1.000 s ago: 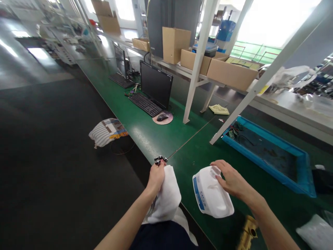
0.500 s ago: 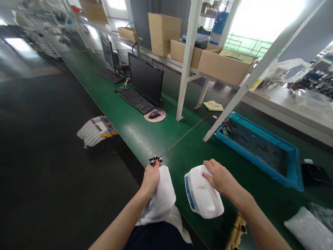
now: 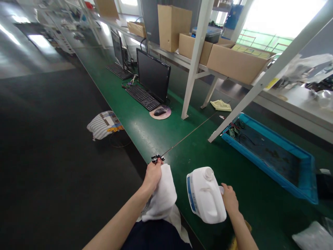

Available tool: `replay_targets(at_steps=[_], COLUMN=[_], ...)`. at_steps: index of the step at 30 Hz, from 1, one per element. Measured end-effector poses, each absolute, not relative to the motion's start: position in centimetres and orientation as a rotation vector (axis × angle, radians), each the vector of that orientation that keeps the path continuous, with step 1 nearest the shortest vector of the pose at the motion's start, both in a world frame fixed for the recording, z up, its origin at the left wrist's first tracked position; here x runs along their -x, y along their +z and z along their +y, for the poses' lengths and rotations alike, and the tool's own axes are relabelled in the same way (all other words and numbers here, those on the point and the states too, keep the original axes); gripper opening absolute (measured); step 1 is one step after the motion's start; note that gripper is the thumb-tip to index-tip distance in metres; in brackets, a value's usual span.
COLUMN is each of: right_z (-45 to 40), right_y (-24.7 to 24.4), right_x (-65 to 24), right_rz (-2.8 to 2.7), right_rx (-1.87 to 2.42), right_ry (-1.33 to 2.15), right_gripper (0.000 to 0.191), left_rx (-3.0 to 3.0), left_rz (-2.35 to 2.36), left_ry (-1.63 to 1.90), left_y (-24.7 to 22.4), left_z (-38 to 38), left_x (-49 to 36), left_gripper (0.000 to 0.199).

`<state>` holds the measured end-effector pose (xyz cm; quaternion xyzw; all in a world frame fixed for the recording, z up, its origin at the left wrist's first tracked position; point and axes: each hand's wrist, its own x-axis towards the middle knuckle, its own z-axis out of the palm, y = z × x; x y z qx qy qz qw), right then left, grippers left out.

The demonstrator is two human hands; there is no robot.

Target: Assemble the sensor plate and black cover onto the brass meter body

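My left hand (image 3: 153, 175) is closed round a white cloth (image 3: 166, 184) and several small shiny dark metal parts (image 3: 157, 158), which stick out past the fingertips near the table's edge. A white plastic jug (image 3: 206, 199) with a blue label stands on the green table, its neck uncovered. Beside it on the right, my right hand (image 3: 230, 198) pinches a small whitish cap (image 3: 221, 189), partly hidden by the fingers. Under my right forearm, a brass-coloured part (image 3: 247, 226) shows only in part.
A blue tray (image 3: 270, 166) with wires and boards lies to the right. Ahead are a keyboard (image 3: 143, 97), a mouse (image 3: 159, 111) and a monitor (image 3: 153, 74). White shelf posts (image 3: 194, 69) rise from the table (image 3: 179, 135). A plastic bag (image 3: 313, 238) lies lower right.
My right hand has moved from the top of the jug to its right side, taking the cap off; the jug's neck now shows. My left hand keeps its hold. The view has shifted slightly.
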<state>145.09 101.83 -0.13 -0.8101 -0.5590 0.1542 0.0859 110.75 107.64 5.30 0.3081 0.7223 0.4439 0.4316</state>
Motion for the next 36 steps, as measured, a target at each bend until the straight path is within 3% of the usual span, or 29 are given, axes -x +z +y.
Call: replay_targets(at_steps=[7, 12, 23, 33, 36], right_z=[95.9, 94.6, 95.5, 95.5, 96.3], right_y=[5.5, 5.6, 13.6, 17.0, 18.6], right_x=[-140.8, -136.3, -136.1, -131.9, -130.9], right_rz=[-1.54, -1.395, -2.1, -2.139, -2.098], right_rx=[2.179, 2.272, 1.86, 2.036, 2.102], right_ry=[0.626, 0.529, 0.469, 0.699, 0.783], right_gripper=[0.05, 0.068, 0.037, 0.034, 0.032], left_rx=[-0.822, -0.887, -1.13, -1.322, -1.422], left_rz=[1.831, 1.836, 1.701, 1.421, 1.348], left_ry=[1.138, 1.175, 1.141, 1.043, 0.969], left_y=[5.0, 4.5, 6.2, 9.0, 9.3], left_z=[108.2, 108.7, 108.0, 105.7, 104.8], left_x=[-111.1, -111.8, -114.4, -116.2, -116.0], left_gripper=[0.033, 0.028, 0.017, 0.022, 0.013])
